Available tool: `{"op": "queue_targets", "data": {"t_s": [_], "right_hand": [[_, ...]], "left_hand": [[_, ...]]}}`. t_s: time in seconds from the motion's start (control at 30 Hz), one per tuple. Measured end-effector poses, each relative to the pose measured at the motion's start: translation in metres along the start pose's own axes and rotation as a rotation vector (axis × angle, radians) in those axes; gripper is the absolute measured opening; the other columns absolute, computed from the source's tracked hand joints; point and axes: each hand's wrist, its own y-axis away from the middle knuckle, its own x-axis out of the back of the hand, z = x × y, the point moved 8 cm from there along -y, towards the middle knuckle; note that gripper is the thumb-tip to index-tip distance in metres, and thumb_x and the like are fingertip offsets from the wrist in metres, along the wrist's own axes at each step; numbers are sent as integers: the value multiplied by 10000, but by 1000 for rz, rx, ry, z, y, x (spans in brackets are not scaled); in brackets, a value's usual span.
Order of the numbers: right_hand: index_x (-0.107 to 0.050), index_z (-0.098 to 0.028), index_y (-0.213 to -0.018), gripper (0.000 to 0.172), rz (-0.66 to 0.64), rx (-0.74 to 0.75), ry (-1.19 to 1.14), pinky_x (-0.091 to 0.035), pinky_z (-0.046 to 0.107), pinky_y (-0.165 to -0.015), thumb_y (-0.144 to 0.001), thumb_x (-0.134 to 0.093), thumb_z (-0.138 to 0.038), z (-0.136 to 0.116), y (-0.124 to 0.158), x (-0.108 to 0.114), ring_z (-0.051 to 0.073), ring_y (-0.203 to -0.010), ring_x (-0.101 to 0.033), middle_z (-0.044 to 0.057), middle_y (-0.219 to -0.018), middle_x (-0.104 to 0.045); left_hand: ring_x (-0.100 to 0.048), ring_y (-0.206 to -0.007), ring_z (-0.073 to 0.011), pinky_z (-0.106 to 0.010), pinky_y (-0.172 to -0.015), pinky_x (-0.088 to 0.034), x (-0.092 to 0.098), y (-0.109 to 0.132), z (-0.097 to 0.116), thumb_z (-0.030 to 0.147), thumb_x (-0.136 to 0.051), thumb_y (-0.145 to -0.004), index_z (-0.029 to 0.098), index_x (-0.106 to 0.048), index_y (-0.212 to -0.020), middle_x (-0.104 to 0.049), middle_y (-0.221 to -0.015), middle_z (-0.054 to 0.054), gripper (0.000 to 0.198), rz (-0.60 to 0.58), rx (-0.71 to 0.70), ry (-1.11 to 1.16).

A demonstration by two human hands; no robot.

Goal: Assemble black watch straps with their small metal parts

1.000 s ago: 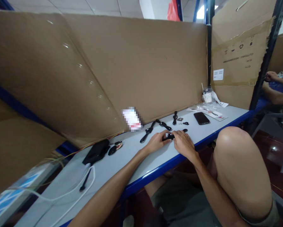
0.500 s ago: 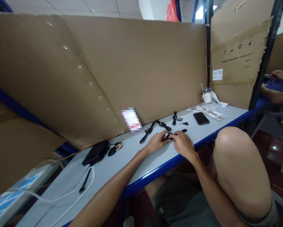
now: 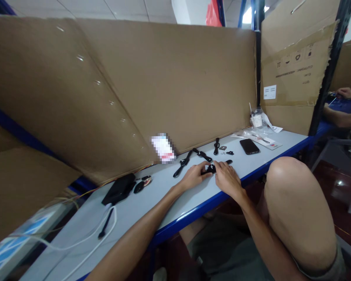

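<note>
A long black part with a rounded end (image 3: 229, 161) lies low over the table, its kind not clear at this size. My left hand (image 3: 194, 175) closes thumb and fingers on its left portion. My right hand (image 3: 226, 175) is curled over its right portion, with bent fingertips at the middle and the rounded end sticking out beyond. A dark lumpy middle section (image 3: 211, 168) shows between both hands. Just behind lie similar black parts: one at the left (image 3: 182, 164), another in the middle (image 3: 203, 155) and a shorter one (image 3: 216, 146).
A phone (image 3: 249, 146) lies to the right, near plastic packaging (image 3: 259, 137) and a white cup (image 3: 256, 119). A blurred screen (image 3: 163, 148) leans on the cardboard wall (image 3: 175, 86). Leftward are a black case (image 3: 119, 188) and white cable (image 3: 114, 218). Another person's arm (image 3: 343, 117) shows far right.
The fingertips of my right hand have drawn back slightly to the right and lifted, showing more of the part's middle. My left hand stays in place.
</note>
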Motion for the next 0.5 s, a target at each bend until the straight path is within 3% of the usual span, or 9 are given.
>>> {"op": "queue_targets", "data": {"t_s": [0.13, 0.33, 0.5], "right_hand": [[-581, -83, -1432, 447, -7, -15, 10, -455, 399, -1059, -1010, -440, -127, 2, -1, -2, 283, -1267, -551, 181, -1327, -643], [-454, -212, -1608, 610, -15, 31, 20, -455, 406, -1041, -1004, -454, -124, -1, 1, 0, 282, -1265, -531, 151, -1334, -623], [-588, -124, -1446, 462, -14, 1, 46, -460, 411, -1035, -1016, -417, -116, -1, 1, 0, 292, -1259, -530, 177, -1319, -628]], "left_hand": [[-477, -644, -161, -287, -644, -305, -1, 0, -1, 439, -645, -897, 190, -630, -1254, -531, -703, 53, 436, 2, 13, 15], [-485, -645, -157, -286, -638, -305, 1, 1, 2, 433, -654, -893, 201, -651, -1165, -547, -710, 47, 358, 6, -2, 12], [-488, -648, -155, -286, -640, -316, 1, 0, 1, 438, -668, -885, 197, -658, -1148, -549, -703, 47, 357, 12, 2, 19]]}}
